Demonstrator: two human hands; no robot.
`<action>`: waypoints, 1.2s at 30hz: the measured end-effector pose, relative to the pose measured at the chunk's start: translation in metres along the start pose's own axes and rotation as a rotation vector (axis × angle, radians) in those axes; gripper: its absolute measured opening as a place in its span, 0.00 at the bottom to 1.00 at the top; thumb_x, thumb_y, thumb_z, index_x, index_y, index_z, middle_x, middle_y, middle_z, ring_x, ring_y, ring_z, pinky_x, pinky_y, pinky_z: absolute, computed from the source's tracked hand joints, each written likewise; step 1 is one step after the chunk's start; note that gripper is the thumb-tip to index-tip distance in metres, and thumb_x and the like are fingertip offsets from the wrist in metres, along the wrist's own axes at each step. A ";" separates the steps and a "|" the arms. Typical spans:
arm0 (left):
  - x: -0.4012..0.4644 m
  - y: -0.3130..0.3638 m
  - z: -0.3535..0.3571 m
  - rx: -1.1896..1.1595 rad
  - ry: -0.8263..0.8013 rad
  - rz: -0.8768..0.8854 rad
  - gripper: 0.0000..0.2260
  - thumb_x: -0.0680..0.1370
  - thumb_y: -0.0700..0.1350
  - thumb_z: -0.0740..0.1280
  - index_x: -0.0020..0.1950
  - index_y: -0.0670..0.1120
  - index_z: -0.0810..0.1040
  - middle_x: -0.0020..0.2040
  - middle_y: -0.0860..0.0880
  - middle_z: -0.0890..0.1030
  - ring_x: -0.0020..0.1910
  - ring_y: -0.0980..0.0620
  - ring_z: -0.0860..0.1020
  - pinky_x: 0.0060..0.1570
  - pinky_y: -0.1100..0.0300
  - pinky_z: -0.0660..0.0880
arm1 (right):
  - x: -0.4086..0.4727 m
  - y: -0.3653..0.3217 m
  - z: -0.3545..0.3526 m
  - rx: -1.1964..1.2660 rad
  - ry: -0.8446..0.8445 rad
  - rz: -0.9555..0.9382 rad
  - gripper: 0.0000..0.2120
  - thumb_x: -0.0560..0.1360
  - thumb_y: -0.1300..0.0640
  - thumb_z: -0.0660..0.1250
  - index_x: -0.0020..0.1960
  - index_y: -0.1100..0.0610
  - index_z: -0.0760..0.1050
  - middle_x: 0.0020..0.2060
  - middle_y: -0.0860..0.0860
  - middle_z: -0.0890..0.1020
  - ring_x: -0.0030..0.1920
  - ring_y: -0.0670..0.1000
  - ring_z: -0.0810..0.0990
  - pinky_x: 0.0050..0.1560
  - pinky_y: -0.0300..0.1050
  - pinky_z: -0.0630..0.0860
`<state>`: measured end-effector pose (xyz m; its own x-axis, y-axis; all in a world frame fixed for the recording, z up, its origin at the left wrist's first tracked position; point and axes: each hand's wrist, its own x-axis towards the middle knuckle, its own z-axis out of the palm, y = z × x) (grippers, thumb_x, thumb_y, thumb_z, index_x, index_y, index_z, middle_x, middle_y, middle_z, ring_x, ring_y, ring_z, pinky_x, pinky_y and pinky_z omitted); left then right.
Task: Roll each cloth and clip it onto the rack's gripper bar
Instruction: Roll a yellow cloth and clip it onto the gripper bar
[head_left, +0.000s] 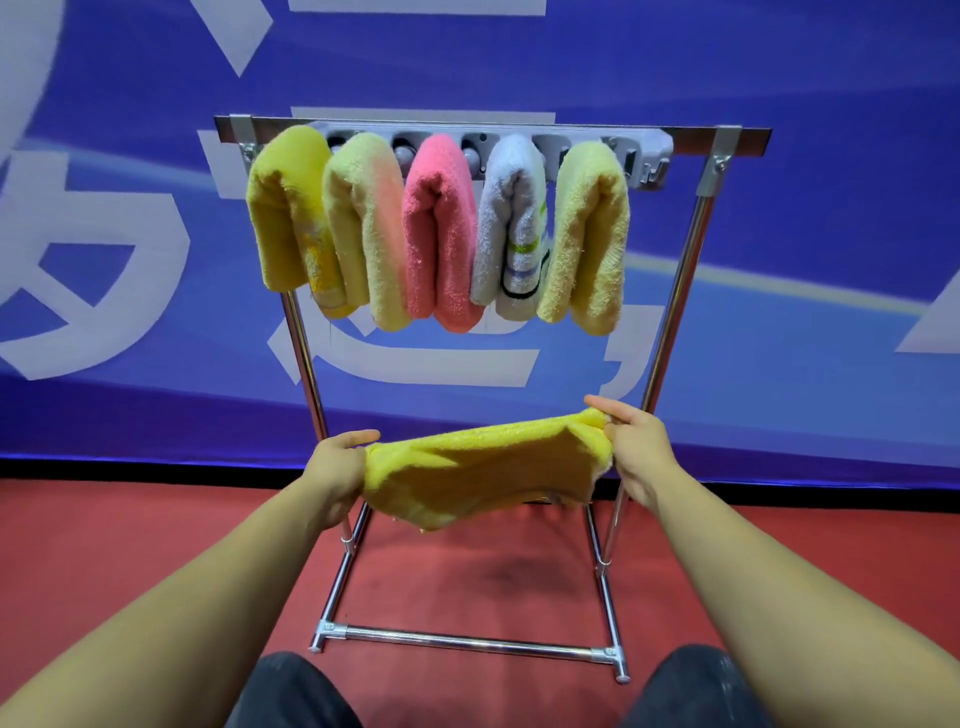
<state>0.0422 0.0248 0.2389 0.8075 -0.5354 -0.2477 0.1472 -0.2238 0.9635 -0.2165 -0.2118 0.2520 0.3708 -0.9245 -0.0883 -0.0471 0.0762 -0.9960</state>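
Five rolled cloths (436, 228) hang clipped on the rack (670, 322); below them, left hand (337, 467) and right hand (636, 447) grip one yellow cloth (478, 473) stretched between them.

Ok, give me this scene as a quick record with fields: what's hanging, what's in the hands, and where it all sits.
rack: chrome metal rack on red floor
bar: grey gripper bar
clipped: five rolled terry cloths, including pink terry cloth
in hands: bright yellow terry cloth, unrolled
left hand: grips left edge
right hand: pinches right corner

Blue banner (779, 260) with large white characters, red floor (104, 545), perhaps dark-trousered knees (291, 691) at bottom edge
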 end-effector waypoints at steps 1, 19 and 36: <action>-0.006 0.005 0.000 -0.075 -0.050 -0.032 0.13 0.83 0.29 0.58 0.62 0.40 0.76 0.49 0.38 0.82 0.44 0.43 0.81 0.36 0.57 0.82 | -0.002 -0.004 0.000 0.047 0.005 0.026 0.21 0.75 0.72 0.58 0.52 0.54 0.86 0.49 0.59 0.86 0.47 0.56 0.85 0.49 0.51 0.83; -0.008 0.030 -0.009 0.048 0.142 0.263 0.11 0.81 0.38 0.66 0.62 0.41 0.83 0.57 0.44 0.82 0.56 0.49 0.79 0.54 0.58 0.73 | -0.001 -0.010 -0.012 0.102 -0.003 -0.036 0.12 0.80 0.65 0.67 0.60 0.58 0.83 0.54 0.56 0.82 0.39 0.49 0.76 0.31 0.36 0.74; -0.007 0.051 -0.017 0.188 0.069 0.418 0.11 0.78 0.43 0.74 0.60 0.41 0.84 0.48 0.47 0.86 0.51 0.49 0.84 0.61 0.52 0.79 | 0.002 -0.017 -0.022 0.113 0.090 -0.170 0.11 0.73 0.65 0.75 0.54 0.56 0.85 0.51 0.59 0.86 0.45 0.50 0.85 0.59 0.47 0.81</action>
<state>0.0535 0.0308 0.2919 0.8124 -0.5571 0.1720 -0.3003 -0.1469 0.9425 -0.2356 -0.2229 0.2693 0.2798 -0.9569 0.0774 0.1154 -0.0465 -0.9922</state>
